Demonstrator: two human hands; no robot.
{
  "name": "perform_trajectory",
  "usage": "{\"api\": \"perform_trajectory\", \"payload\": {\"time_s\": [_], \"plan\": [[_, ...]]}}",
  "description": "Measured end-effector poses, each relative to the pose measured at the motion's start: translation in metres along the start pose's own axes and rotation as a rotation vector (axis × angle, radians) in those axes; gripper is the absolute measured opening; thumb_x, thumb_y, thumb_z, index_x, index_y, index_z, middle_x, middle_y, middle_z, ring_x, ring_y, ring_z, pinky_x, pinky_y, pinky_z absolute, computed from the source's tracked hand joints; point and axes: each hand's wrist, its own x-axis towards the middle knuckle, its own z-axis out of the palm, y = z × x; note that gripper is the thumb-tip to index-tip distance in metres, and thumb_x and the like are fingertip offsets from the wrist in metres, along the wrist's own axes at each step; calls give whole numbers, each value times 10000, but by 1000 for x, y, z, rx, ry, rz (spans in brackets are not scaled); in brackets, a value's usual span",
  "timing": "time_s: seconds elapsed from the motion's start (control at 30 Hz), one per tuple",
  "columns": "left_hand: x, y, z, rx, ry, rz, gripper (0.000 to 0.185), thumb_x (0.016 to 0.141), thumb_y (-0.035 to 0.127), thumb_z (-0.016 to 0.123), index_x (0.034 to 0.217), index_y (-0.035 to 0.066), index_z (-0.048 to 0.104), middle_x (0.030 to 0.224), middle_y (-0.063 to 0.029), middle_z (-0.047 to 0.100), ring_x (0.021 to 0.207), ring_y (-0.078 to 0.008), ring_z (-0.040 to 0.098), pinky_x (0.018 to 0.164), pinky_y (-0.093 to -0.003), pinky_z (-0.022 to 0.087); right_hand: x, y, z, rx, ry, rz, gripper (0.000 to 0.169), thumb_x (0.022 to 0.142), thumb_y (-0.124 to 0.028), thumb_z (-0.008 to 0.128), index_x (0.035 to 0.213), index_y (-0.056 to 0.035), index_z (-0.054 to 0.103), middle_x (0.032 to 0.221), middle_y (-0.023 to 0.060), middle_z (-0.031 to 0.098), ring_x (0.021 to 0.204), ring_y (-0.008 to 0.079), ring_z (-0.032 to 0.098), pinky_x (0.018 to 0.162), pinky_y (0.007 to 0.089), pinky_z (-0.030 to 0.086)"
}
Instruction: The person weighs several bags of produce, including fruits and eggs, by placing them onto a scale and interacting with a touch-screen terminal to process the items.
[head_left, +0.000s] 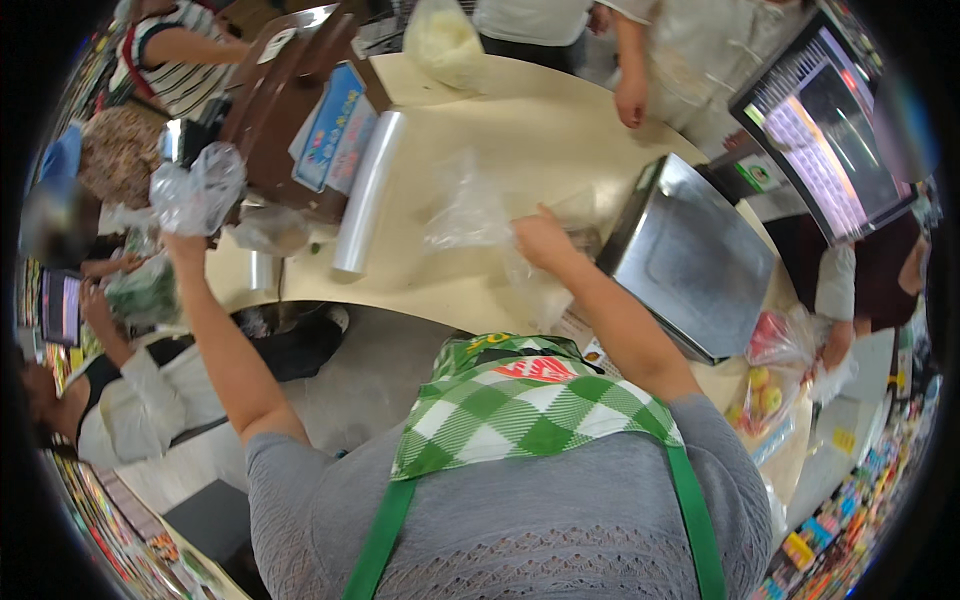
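My left hand (180, 244) reaches out to the far left, beside a brown box-shaped unit. A crumpled clear plastic bag (199, 191) covers the hand beyond the wrist, so its fingers are hidden. Over the counter (420, 289), my right hand (544, 238) is curled with thin clear plastic film (529, 277) at its fingers, part of it hanging below. A flat clear plastic bag (466, 206) lies just left of that hand. To its right stands a scale with a steel platform (694, 259). Another clear bag with blurred contents (585, 238) rests between hand and scale.
A roll of plastic film (369, 191) lies beside the brown unit (289, 97) with its blue sign (330, 127). A tied bag of pale food (444, 45) stands at the far edge. Bagged fruit (765, 390) and a monitor (825, 127) are rightward. Several people stand around the counter.
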Motion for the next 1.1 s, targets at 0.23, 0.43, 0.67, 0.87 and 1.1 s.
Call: {"api": "perform_trajectory", "payload": {"time_s": [0.23,0.43,0.67,0.87,1.1], "plan": [[-19,-45,23,132,94,145,248,908,162,532,1068,9,644,1060,-216,646,990,-427,586,840,-453,473,-54,2,-91,1543,645,550,193,917,-191,577,1024,-30,577,807,32,608,826,219,629,715,391,513],[-60,-108,47,-24,3,-258,339,872,257,599,1061,-22,637,1012,-261,643,985,-441,591,815,-468,471,-155,67,-189,2073,715,-532,232,921,-258,565,1019,-50,539,755,75,542,745,249,570,640,400,475],[-1,97,3,-401,-125,-267,423,859,224,597,1213,-5,564,1114,-215,626,1038,-364,599,823,-432,477,-226,91,-215,639,993,689,151,919,-203,581,928,-76,663,824,47,658,729,181,614,689,311,491],[69,297,-15,-974,-376,-88,436,843,175,609,1237,2,540,1122,-197,625,1036,-332,604,831,-414,482,-213,113,-124,7,853,422,383,790,-141,643,1152,-44,563,1080,170,598,1036,360,553,911,431,445],[140,454,-99,-1681,-738,97,467,825,118,623,1264,10,511,1130,-177,624,1034,-294,609,839,-392,489,-277,16,-198,340,835,150,676,726,-139,752,1327,-44,457,1187,161,538,1077,323,542,962,374,436]]}}
